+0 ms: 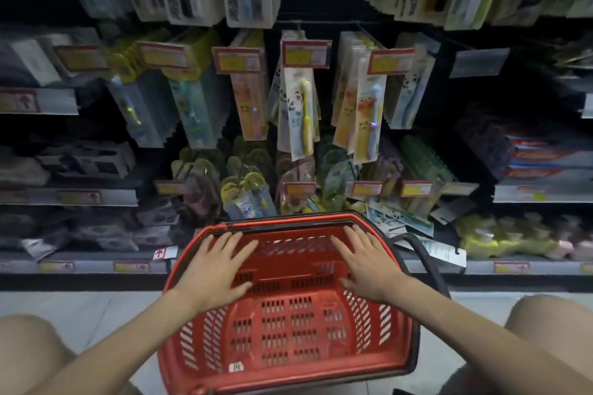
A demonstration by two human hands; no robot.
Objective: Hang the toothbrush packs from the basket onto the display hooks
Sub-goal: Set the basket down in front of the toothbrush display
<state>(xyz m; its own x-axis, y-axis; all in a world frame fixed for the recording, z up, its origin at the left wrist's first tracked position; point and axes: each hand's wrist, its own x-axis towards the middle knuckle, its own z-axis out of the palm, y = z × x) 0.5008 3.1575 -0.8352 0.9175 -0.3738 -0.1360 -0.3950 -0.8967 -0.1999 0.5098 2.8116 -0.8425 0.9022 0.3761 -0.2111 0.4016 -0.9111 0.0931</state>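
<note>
Your left hand [215,269] and right hand [365,266] are both spread flat, fingers straight and apart, over the far end of the red basket [282,324] — gripping nothing. The basket sits bottom centre of the frame, with its black handle [420,250] dropped to the right. The toothbrush packs [300,112] hang centre frame above the basket, behind red-and-yellow price tags [305,54] — panda pack with a yellow brush in the middle. Lower row of packs [247,199], blurry, just past the basket's far rim.

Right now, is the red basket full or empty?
Empty. The red basket shows only its bare slotted floor and walls, with nothing lying inside.
</note>
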